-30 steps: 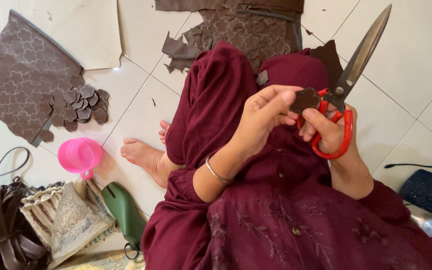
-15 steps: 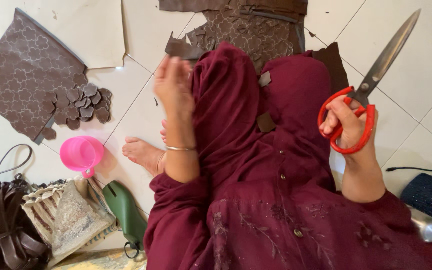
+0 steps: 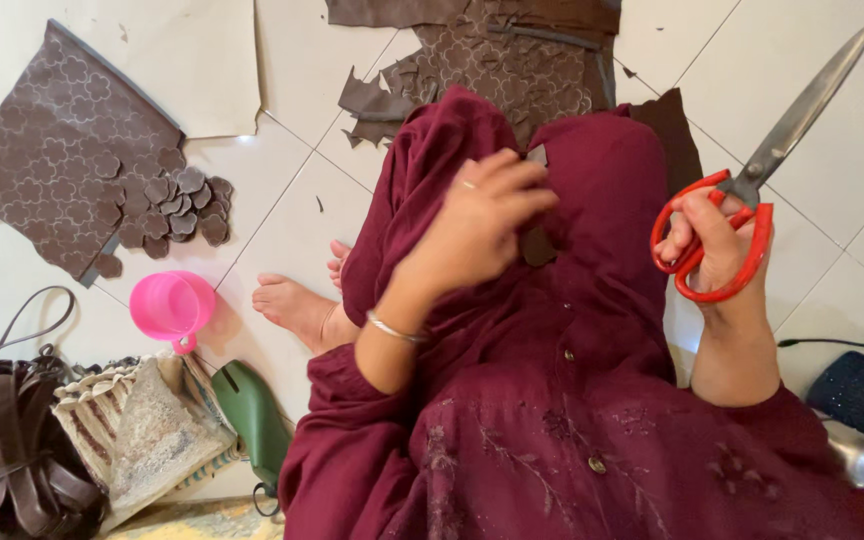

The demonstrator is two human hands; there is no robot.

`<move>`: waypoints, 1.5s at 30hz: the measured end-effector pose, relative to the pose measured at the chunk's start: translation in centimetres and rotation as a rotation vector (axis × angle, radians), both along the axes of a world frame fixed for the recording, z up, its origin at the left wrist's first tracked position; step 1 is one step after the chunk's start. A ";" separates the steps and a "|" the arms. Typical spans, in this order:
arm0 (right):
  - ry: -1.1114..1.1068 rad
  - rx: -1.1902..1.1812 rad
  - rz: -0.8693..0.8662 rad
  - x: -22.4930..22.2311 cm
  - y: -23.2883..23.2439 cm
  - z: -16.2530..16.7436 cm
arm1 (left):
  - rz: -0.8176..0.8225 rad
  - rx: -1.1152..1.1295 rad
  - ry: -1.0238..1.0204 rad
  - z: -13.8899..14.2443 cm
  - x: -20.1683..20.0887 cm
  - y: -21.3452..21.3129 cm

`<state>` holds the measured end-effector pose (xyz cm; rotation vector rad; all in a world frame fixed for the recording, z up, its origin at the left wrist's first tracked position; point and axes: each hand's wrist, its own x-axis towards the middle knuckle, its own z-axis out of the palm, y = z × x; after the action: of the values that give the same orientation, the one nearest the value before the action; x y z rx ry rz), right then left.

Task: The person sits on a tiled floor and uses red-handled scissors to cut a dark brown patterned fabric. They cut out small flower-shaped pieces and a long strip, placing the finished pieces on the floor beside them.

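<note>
Scissors (image 3: 752, 190) with red handles sit in the right hand (image 3: 717, 245), whose fingers are closed through the loops; the long blades are shut and point up toward the far right corner of the tiled floor (image 3: 832, 60). The left hand (image 3: 477, 225) hovers over the knee, fingers loosely bent, touching or pinching a small dark piece (image 3: 536, 243) lying on the maroon dress (image 3: 572, 400); whether it really grips the piece, I cannot tell.

One risk, in my judgement: the blades are held high and close to the body, so a quick move of the wrist could catch the dress or the other hand. The small piece could also slide off the knee, because the cloth there slopes down.

Compared with half a second ago, the left hand has come down from its raised position to the lap, while the right hand keeps the scissors at nearly the same angle. One second ago both hands were together at the scissors.

Near the left edge of the floor lie a brown patterned sheet (image 3: 47, 165), a heap of cut flower shapes (image 3: 184, 205) and a pink cup (image 3: 169, 307).
</note>
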<state>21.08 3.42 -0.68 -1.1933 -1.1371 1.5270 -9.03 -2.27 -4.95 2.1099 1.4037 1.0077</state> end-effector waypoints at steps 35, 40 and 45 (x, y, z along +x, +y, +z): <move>-0.029 0.237 0.279 -1.6 -1.4 0.0 | 0.109 -0.447 -1.120 4.5 8.0 -0.1; 0.031 0.277 0.479 -1.8 -1.8 -1.3 | 0.100 -0.572 -1.634 5.1 7.6 0.0; -0.134 0.285 0.583 -2.6 -3.2 -1.0 | 0.027 -0.524 -1.717 6.2 7.6 -0.3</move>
<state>18.47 0.21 -1.68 -0.8131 -1.8394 1.6374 -1.40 -2.59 1.26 0.3348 0.5664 1.5284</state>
